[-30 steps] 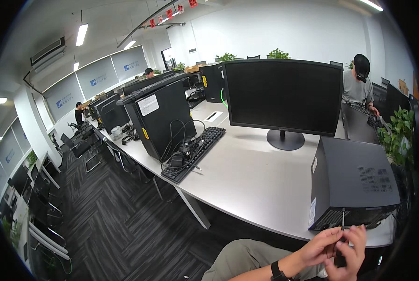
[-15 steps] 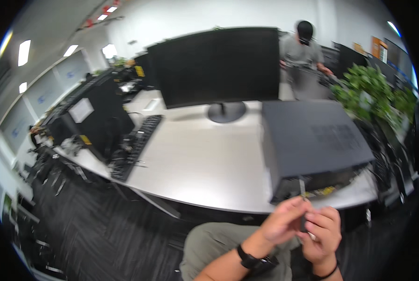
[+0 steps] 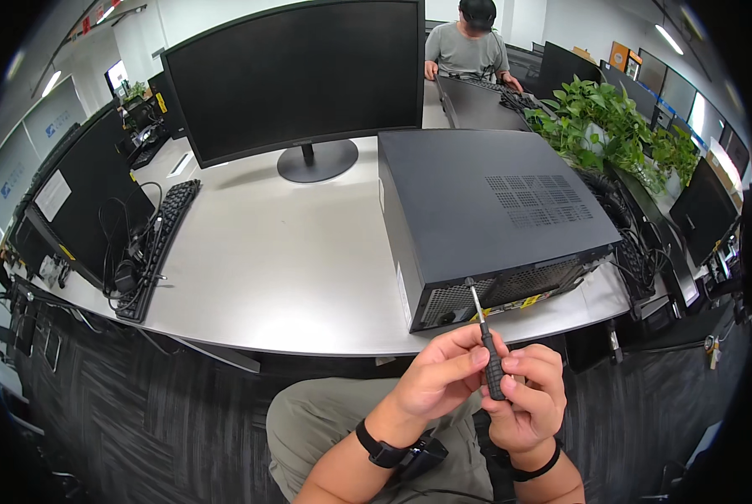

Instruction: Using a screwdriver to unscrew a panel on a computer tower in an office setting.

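A screwdriver (image 3: 492,370) with a black ribbed handle and a metal shaft points away from me. My left hand (image 3: 431,380) pinches the front of its handle. The fingers of my right hand (image 3: 525,407) close round the rear of the handle. Its far end overlaps a small dark screw (image 3: 469,283) at the top edge of the case's rear panel; I cannot tell whether they touch. The black computer case (image 3: 477,206) lies on the desk, its perforated rear panel facing me and a vent grille on top.
The white desk (image 3: 250,277) carries a large monitor (image 3: 300,80) at the back and a keyboard (image 3: 162,248) with coiled cables at the left. Cables and another keyboard (image 3: 632,260) lie right of the case, near a leafy plant (image 3: 611,126). A person (image 3: 467,46) works opposite.
My view has swung, so desk and case sit further left and higher in the picture. The screwdriver, blurred and mostly covered before, now shows clearly between both hands.
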Demonstrator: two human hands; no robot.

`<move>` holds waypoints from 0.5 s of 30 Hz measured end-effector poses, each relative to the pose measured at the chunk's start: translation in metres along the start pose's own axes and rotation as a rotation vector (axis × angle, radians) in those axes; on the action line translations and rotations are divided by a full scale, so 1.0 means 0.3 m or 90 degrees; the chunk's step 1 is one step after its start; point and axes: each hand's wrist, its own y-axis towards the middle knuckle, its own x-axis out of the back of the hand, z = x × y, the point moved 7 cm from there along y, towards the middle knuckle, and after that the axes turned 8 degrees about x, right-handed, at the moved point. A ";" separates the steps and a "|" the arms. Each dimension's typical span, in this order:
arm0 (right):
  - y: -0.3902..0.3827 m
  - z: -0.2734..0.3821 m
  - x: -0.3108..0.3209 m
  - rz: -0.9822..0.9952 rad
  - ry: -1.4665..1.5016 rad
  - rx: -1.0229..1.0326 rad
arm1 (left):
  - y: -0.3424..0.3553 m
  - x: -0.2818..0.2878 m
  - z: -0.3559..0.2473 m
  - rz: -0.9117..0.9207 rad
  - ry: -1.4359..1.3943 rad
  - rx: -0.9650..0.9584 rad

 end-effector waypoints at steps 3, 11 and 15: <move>-0.019 -0.002 0.000 -0.013 0.003 -0.019 | 0.000 0.001 0.006 0.016 0.020 -0.004; -0.027 0.008 -0.003 0.006 -0.013 -0.032 | -0.012 0.014 -0.007 -0.038 0.071 0.008; -0.029 0.013 -0.010 0.016 -0.007 -0.031 | -0.014 0.006 -0.021 -0.024 0.079 -0.006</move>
